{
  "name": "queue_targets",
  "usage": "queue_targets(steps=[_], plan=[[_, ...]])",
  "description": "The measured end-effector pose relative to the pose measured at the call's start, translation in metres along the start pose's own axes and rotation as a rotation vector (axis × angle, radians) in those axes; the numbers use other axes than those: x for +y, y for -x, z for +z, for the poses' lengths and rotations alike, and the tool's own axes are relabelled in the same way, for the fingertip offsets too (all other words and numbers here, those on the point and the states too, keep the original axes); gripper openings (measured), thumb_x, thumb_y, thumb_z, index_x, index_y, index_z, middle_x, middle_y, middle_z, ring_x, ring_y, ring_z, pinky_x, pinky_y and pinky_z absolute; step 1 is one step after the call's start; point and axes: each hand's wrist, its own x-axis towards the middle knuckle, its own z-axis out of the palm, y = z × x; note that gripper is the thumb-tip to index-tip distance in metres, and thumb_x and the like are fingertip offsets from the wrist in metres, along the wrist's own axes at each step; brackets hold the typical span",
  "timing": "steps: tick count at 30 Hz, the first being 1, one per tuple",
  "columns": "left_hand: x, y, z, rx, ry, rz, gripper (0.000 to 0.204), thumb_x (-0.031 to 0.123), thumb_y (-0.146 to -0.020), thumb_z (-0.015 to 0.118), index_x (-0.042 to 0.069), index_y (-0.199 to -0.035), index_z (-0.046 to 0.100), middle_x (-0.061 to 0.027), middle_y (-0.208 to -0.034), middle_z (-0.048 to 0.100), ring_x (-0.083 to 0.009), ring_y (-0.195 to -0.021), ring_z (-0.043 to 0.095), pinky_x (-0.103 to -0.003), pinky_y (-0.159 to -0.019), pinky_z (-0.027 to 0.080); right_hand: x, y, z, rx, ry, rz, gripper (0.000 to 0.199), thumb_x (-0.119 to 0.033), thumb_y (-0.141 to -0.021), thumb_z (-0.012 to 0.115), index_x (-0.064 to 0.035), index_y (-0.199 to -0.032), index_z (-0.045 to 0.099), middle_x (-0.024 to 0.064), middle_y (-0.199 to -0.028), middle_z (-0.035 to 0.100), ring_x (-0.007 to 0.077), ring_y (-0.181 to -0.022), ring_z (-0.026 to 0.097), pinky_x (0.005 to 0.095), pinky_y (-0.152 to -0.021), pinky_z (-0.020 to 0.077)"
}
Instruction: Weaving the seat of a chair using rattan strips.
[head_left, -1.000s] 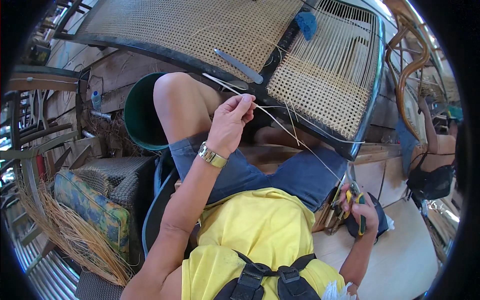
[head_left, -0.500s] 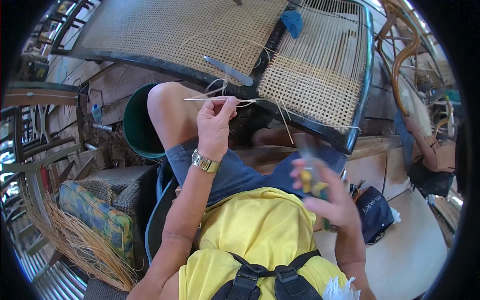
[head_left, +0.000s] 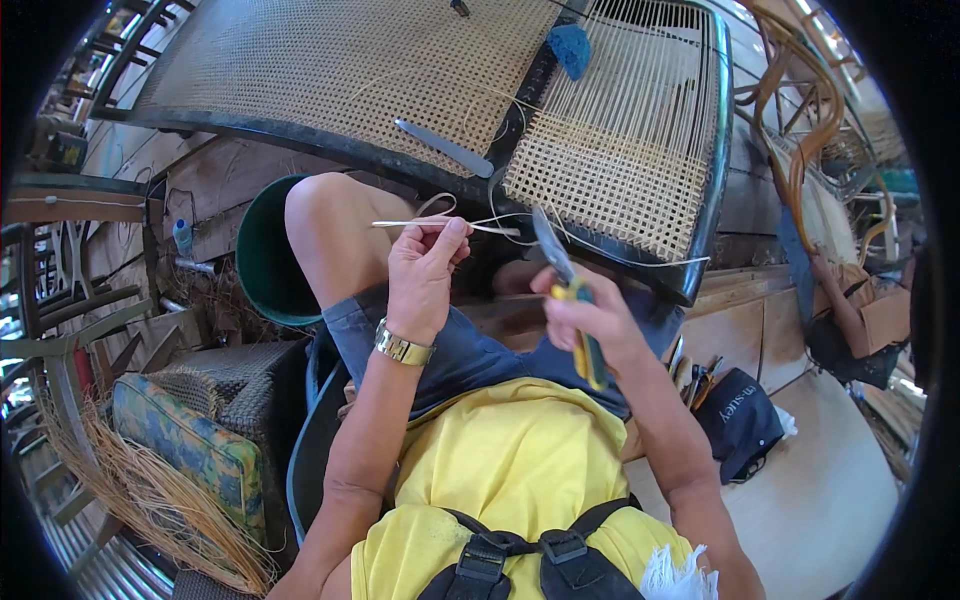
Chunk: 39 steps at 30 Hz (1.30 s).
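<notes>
My left hand [head_left: 422, 265], with a metal-banded watch on its wrist, pinches pale cane strands [head_left: 495, 229] over my left knee. My right hand [head_left: 592, 312] is closed round the yellow-and-green handles of a pair of shears [head_left: 550, 240]. The metal blades point up and away, close to the strand ends right of my left hand; whether they touch cannot be made out. Ahead lies a dark-framed cane panel [head_left: 615, 195], its near part woven in an open mesh and its far part only strung with parallel strands. A thin strand trails along its near edge.
A flat metal blade [head_left: 445, 148] and a blue lump [head_left: 570, 52] rest on the panel. A green bucket [head_left: 262, 250] stands left of my knee. Loose cane fibres [head_left: 150, 480] lie lower left beside a camouflage cushion [head_left: 190, 450]. A dark blue bag [head_left: 738, 425] sits at right.
My right hand has brought the shears up and left, toward the strands. My left hand, still pinching the cane, has shifted slightly down and left in the picture.
</notes>
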Motion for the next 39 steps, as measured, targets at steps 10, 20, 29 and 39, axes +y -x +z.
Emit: queue_targets(steps=[10,20,29,39], plan=[[0.023,0.015,0.003,-0.534,-0.464,-0.257,0.013,0.013,-0.095,0.067,0.002,-0.101,0.065,-0.0023,-0.088,0.068,-0.0077,-0.081,0.062,-0.023,-0.075,0.051,-0.001,0.129,-0.05,0.134,0.167,-0.031,0.074,-0.042,-0.069,0.072,0.0029,-0.126,0.055,0.0129,-0.131,0.049,0.0172,-0.094,0.059,0.0308,-0.084,0.0468],[0.081,0.054,-0.017,-0.341,-0.427,-0.092,0.035,0.024,-0.106,0.042,0.007,-0.077,0.051,0.0013,-0.063,0.046,-0.0063,-0.054,0.036,-0.025,-0.051,0.029,0.006,-0.005,0.009,-0.378,0.222,0.133,0.039,-0.027,-0.083,0.066,-0.0037,-0.113,0.056,0.0063,-0.109,0.058,0.0134,-0.085,0.057,0.0281,-0.077,0.0453],[0.118,0.075,-0.121,0.792,-0.944,0.87,0.021,0.014,-0.104,0.047,0.001,-0.108,0.062,-0.0052,-0.092,0.069,-0.007,-0.076,0.056,-0.023,-0.067,0.048,0.008,0.021,-0.019,-0.184,-0.093,-0.126,0.055,-0.043,-0.081,0.066,0.0025,-0.109,0.054,0.0124,-0.1,0.052,0.0187,-0.081,0.052,0.0318,-0.073,0.0421],[-0.023,0.096,-0.293,1.075,-0.078,0.097,0.022,0.021,-0.097,0.059,-0.001,-0.098,0.06,-0.0122,-0.086,0.061,-0.0163,-0.067,0.058,-0.024,-0.058,0.049,0.014,0.005,0.007,-0.196,-0.146,-0.078,0.052,-0.039,-0.081,0.067,0.0024,-0.11,0.054,0.0133,-0.102,0.052,0.0184,-0.082,0.05,0.0328,-0.074,0.0411]])
